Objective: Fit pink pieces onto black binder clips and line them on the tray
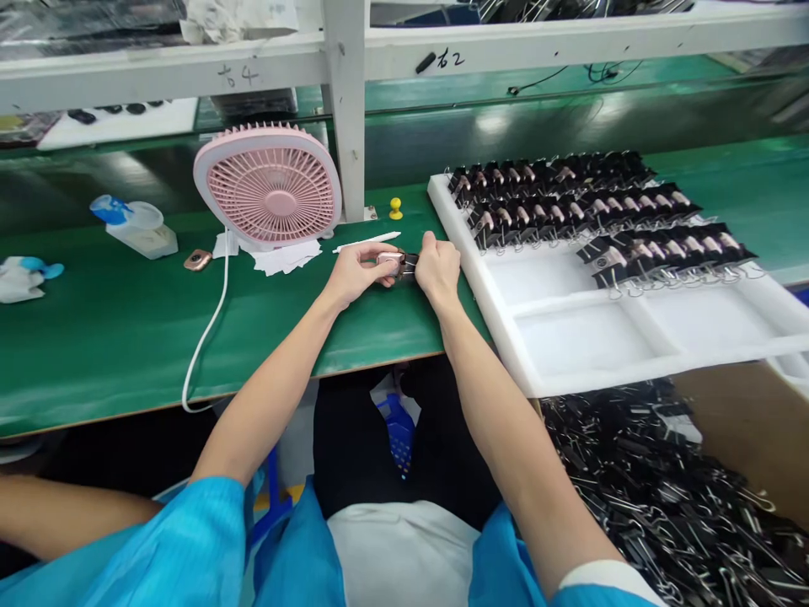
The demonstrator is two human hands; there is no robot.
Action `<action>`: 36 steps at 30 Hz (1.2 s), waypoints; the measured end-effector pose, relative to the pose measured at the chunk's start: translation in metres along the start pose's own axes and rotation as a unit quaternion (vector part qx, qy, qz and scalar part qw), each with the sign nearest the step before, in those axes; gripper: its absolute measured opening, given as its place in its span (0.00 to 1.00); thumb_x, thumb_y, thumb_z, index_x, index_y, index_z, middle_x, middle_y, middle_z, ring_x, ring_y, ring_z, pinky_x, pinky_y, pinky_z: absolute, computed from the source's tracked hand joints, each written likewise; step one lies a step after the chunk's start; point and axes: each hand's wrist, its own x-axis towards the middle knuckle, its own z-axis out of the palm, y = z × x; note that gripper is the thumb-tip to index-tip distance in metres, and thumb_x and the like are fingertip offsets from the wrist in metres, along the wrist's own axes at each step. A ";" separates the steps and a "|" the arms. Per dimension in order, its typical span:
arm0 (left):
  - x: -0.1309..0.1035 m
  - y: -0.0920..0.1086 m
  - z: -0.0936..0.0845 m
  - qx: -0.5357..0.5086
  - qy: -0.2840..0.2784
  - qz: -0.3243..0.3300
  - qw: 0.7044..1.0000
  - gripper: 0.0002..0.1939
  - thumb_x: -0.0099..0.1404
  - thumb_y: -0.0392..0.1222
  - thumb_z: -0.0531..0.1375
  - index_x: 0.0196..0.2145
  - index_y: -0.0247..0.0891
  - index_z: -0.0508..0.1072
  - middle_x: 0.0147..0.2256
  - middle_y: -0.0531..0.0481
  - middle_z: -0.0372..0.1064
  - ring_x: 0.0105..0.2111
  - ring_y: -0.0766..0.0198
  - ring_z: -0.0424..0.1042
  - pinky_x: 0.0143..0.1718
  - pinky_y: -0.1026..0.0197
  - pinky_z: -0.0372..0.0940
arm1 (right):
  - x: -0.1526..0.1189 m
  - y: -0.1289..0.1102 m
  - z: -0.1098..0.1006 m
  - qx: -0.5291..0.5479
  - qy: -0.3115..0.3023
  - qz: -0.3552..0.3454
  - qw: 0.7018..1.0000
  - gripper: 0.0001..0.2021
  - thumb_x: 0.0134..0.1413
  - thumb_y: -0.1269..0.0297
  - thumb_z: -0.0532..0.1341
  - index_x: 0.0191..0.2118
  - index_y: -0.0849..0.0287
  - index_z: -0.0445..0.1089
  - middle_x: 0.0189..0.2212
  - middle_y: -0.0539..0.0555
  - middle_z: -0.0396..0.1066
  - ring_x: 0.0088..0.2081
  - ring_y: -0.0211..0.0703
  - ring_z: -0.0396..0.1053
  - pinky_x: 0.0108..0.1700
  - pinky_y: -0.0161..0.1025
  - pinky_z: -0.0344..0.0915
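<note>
Both my hands meet over the green table (126, 329), just in front of the white post. My left hand (355, 271) pinches a small pale pink part (388, 260). A black binder clip (408, 265) sits against that part, and my right hand (437, 268) grips the clip from the right. Most of the clip is hidden by my fingers. To the right lies a white foam tray (569, 337) with three rows of clipped parts (587, 211) in its far compartments.
A pink desk fan (269, 184) with a white cable stands at the back left, paper slips beneath it. A cardboard box of loose black binder clips (663, 497) sits at the lower right. A clear container (136, 228), a yellow knob (395, 207) and a white stick (366, 243) lie behind.
</note>
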 end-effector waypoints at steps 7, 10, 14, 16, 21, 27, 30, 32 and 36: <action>0.000 0.000 -0.001 0.012 0.003 0.008 1.000 0.24 0.52 0.47 0.78 0.42 0.32 0.81 0.40 0.41 0.82 0.27 0.60 0.80 0.32 0.57 0.79 | -0.003 -0.003 -0.002 -0.013 0.006 0.003 1.000 0.31 0.75 0.41 0.46 0.31 0.57 0.73 0.35 0.65 0.76 0.50 0.65 0.73 0.57 0.57 0.66; 0.000 0.000 0.000 0.023 0.003 0.007 1.000 0.24 0.52 0.47 0.78 0.43 0.32 0.80 0.41 0.41 0.82 0.27 0.60 0.80 0.32 0.58 0.78 | -0.004 -0.004 -0.003 -0.016 0.009 0.008 1.000 0.32 0.76 0.41 0.45 0.31 0.58 0.74 0.36 0.65 0.76 0.49 0.64 0.74 0.57 0.56 0.66; 0.000 -0.001 0.001 0.031 0.007 0.019 0.999 0.23 0.53 0.46 0.77 0.43 0.33 0.79 0.39 0.42 0.82 0.27 0.61 0.80 0.32 0.59 0.78 | -0.005 -0.005 -0.002 -0.028 0.010 0.001 1.000 0.33 0.76 0.42 0.44 0.33 0.59 0.76 0.35 0.66 0.76 0.48 0.64 0.74 0.56 0.56 0.67; 0.000 -0.002 0.000 0.023 0.008 0.020 1.000 0.24 0.53 0.47 0.77 0.43 0.32 0.80 0.37 0.43 0.81 0.27 0.61 0.80 0.33 0.58 0.78 | -0.006 -0.004 -0.001 -0.030 0.014 -0.002 0.999 0.34 0.75 0.41 0.44 0.33 0.59 0.76 0.35 0.66 0.76 0.48 0.65 0.74 0.56 0.55 0.67; 0.001 -0.004 -0.003 -0.008 -0.010 0.011 1.000 0.28 0.51 0.49 0.78 0.46 0.30 0.82 0.37 0.41 0.81 0.29 0.58 0.81 0.36 0.55 0.79 | -0.006 -0.006 -0.003 -0.035 0.003 0.002 0.999 0.36 0.75 0.37 0.42 0.36 0.59 0.78 0.37 0.66 0.77 0.49 0.64 0.74 0.56 0.55 0.67; 0.001 -0.005 -0.003 -0.010 -0.006 0.003 1.000 0.27 0.51 0.46 0.78 0.46 0.29 0.83 0.33 0.43 0.81 0.28 0.57 0.81 0.36 0.55 0.80 | -0.009 -0.009 -0.005 -0.052 0.007 0.004 0.999 0.37 0.76 0.40 0.41 0.36 0.60 0.79 0.39 0.68 0.78 0.49 0.65 0.74 0.57 0.56 0.67; 0.000 -0.005 -0.002 -0.008 -0.006 0.004 1.000 0.26 0.52 0.46 0.78 0.45 0.29 0.83 0.33 0.43 0.81 0.28 0.57 0.81 0.35 0.55 0.79 | -0.011 -0.010 -0.005 -0.056 0.007 0.006 0.998 0.37 0.76 0.41 0.41 0.37 0.60 0.80 0.40 0.69 0.78 0.49 0.66 0.74 0.57 0.57 0.67; 0.000 -0.006 -0.002 -0.004 -0.005 0.006 1.000 0.26 0.51 0.47 0.78 0.45 0.30 0.83 0.32 0.43 0.81 0.28 0.57 0.81 0.35 0.55 0.79 | -0.011 -0.011 -0.006 -0.062 0.004 0.007 0.998 0.38 0.76 0.41 0.40 0.39 0.61 0.80 0.42 0.70 0.79 0.50 0.67 0.75 0.57 0.56 0.67; 0.004 -0.006 -0.003 0.005 -0.006 0.003 1.000 0.29 0.49 0.50 0.79 0.45 0.30 0.83 0.33 0.43 0.81 0.28 0.57 0.80 0.35 0.54 0.79 | -0.010 -0.017 -0.009 -0.077 -0.004 0.016 0.997 0.40 0.76 0.39 0.38 0.43 0.62 0.81 0.46 0.71 0.79 0.53 0.67 0.75 0.59 0.54 0.66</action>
